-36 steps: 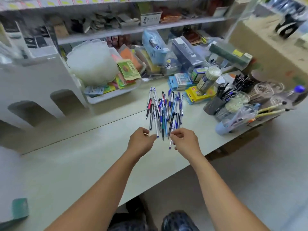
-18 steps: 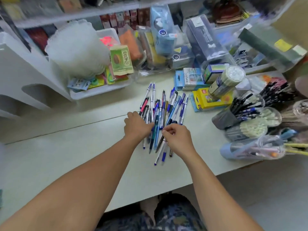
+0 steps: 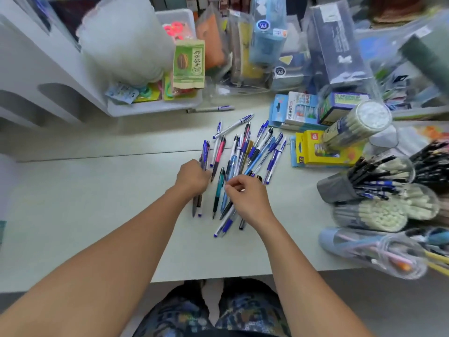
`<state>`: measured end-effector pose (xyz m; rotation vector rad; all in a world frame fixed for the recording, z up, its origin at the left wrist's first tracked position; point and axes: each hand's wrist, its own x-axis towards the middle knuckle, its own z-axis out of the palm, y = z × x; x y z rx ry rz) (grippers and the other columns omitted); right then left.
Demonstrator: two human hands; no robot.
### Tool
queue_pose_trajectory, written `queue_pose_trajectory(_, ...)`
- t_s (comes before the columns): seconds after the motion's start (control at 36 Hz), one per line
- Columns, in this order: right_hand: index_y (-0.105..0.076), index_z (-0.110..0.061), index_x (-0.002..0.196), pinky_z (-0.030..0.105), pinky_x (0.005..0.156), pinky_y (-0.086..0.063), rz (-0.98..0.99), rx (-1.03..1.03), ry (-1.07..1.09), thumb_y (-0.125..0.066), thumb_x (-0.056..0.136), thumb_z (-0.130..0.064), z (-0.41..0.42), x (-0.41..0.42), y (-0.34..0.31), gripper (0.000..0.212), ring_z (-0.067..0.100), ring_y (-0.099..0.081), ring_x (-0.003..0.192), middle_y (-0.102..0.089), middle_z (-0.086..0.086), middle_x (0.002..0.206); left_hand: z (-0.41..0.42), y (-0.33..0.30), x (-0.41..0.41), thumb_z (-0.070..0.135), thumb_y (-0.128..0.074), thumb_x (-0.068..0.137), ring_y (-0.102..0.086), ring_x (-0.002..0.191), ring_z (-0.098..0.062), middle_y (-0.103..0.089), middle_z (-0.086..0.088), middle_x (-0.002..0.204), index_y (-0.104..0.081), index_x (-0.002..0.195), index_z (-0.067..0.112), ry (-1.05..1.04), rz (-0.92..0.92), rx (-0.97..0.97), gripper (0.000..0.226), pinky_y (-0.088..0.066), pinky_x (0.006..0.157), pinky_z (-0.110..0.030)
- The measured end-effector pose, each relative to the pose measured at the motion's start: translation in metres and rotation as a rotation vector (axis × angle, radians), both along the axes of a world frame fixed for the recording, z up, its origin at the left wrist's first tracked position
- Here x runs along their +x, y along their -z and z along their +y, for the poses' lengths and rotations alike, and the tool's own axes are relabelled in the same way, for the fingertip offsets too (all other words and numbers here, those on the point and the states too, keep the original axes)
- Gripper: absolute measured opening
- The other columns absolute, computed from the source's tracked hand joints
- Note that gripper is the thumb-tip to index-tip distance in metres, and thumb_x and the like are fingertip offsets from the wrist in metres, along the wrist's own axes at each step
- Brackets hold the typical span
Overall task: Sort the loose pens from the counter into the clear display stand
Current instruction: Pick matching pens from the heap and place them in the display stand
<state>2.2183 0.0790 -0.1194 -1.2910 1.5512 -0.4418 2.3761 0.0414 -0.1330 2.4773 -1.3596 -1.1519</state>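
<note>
Stationery crowds the pale worktop (image 3: 97, 215), where loose pens (image 3: 245, 152) lie heaped at centre. Left hand (image 3: 193, 178) curls around a few pens at the heap's left edge; right hand (image 3: 247, 198) pinches into the pile. Pen-filled clear cups (image 3: 379, 210) stand right.

1. One head-worn view, looking forward and steeply down over both forearms onto the tabletop (image 3: 73, 215).
2. It sits near the pens (image 3: 243, 154), with shelves (image 3: 36, 69) behind.
</note>
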Motion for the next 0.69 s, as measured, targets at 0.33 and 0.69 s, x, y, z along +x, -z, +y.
queue_pose_trajectory(0.33,-0.071,-0.02,0.094,0.03,0.065,-0.056,-0.161,0.043,0.019,-0.06,0.099,-0.023,0.017,0.051,-0.022,0.012,0.013,-0.069,0.074,-0.072,0.001,0.088,0.064,-0.055,0.052,0.017,-0.051,0.105,-0.039,0.05,-0.012,-0.046,-0.002,0.07,-0.048,0.095,0.014,-0.445,0.761,-0.182,0.011,-0.039,0.046,-0.023)
queue_pose_trajectory(0.69,-0.066,-0.008,0.126,0.029,0.08,-0.059,-0.534,0.066,-0.181,-0.046,0.108,-0.013,0.053,0.187,-0.091,0.027,0.021,-0.074,0.1,-0.07,0.005,0.118,0.189,-0.103,0.148,0.012,-0.06,0.1,-0.037,0.048,-0.011,-0.048,-0.001,0.068,-0.051,0.091,0.014,-0.38,1.029,-0.102,0.012,-0.031,0.042,-0.019)
